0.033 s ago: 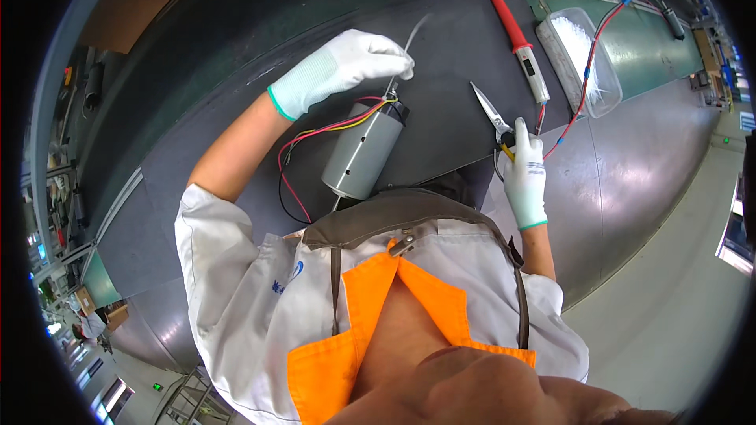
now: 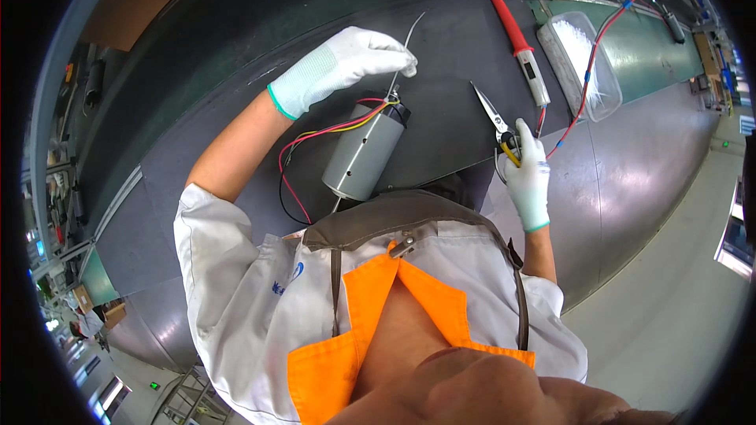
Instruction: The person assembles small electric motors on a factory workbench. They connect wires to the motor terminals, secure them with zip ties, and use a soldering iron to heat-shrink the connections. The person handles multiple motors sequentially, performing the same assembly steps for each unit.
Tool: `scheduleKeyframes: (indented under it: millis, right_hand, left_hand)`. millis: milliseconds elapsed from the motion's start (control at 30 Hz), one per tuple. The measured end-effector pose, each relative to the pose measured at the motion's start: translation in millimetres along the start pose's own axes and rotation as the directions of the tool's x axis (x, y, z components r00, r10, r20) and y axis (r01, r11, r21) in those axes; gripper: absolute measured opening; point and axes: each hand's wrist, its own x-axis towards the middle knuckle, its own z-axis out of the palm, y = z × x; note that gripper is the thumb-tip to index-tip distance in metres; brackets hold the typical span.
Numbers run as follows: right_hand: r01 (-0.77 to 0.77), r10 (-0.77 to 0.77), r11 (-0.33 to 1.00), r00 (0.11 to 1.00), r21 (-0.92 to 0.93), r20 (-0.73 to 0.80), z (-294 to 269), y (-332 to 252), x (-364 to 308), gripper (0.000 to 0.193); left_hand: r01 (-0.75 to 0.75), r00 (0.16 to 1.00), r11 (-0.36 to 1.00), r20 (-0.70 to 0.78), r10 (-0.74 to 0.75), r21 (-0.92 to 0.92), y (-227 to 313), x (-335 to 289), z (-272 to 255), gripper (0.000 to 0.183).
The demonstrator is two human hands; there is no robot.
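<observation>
A grey cylindrical motor [image 2: 362, 156] lies tilted on the dark mat, its near end close to my apron. Red, yellow and black wires [image 2: 335, 127] come out at its far end and loop down to the left. A thin white cable tie [image 2: 415, 25] rises from that wired end. My left hand [image 2: 350, 61], in a white glove, pinches the tie between thumb and fingers. To the right, my gloved right hand [image 2: 528, 181] holds scissors [image 2: 490, 109] by their yellow and black handles, blades pointing away from me and apart from the motor.
A red and white pen-shaped tool [image 2: 516, 39] lies beyond the right hand, with a red cable [image 2: 592, 55] running past it. Beside it stands a clear plastic box [image 2: 555, 51] of white strips. The bench's metal edge [image 2: 630, 157] curves along the right.
My left hand has shifted very slightly to the right with the cable tie. The right hand's fingers have moved a little on the scissors, and more of the handles shows.
</observation>
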Motion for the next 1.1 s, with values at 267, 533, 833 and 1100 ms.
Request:
scheduleKeyframes:
  millis: [267,533,833,1100]
  right_hand:
    - [0.298,-0.419,0.894,0.822,0.335,0.386,-8.0,-75.6,49.9,0.071]
    - [0.52,-0.474,0.852,0.719,0.059,0.509,-11.2,-106.2,63.2,0.058]
    - [0.36,-0.332,0.932,0.898,-0.047,0.287,9.2,-79.9,57.7,0.042]
    - [0.455,-0.423,0.779,0.889,-0.433,0.173,4.3,-50.7,76.5,0.053]
  left_hand:
    - [-0.1,0.984,0.946,-0.11,0.14,0.31,22.3,9.0,-11.0,0.027]
    - [-0.154,0.972,0.866,-0.083,0.219,0.476,31.4,14.8,-1.9,0.023]
    - [-0.177,0.854,0.951,-0.441,0.277,0.255,39.7,-85.8,-19.5,0.029]
    - [0.444,0.871,0.877,-0.319,-0.374,0.184,-26.6,-317.7,63.8,0.035]
